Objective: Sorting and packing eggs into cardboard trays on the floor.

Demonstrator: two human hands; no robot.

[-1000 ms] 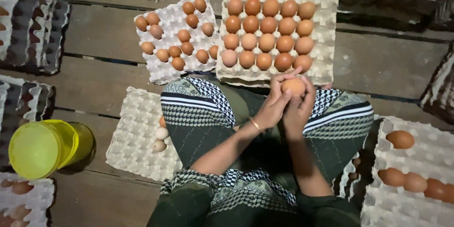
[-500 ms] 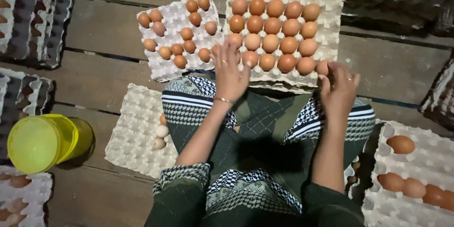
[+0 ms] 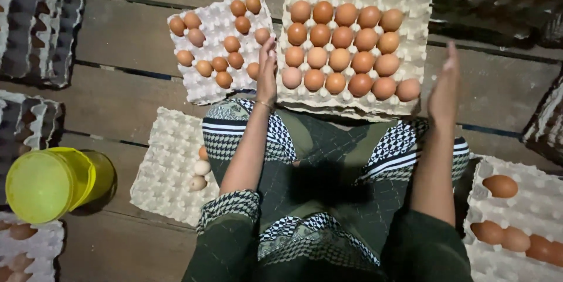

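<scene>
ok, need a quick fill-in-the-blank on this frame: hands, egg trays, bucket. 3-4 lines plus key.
1. Both hands, left hand and right hand, are open and hold ____.
2. The left hand lies in the gap between the small tray and the ____ tray.
3. The bucket lying on its side is ____ in colour.
4. The pale tray by the person's left knee holds ____ eggs.

Missing words: nothing; big; yellow; three

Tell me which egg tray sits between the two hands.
The big tray with rows of brown eggs, straight ahead between left hand and right hand. The smaller tray lies left of it, sparsely filled.
</scene>
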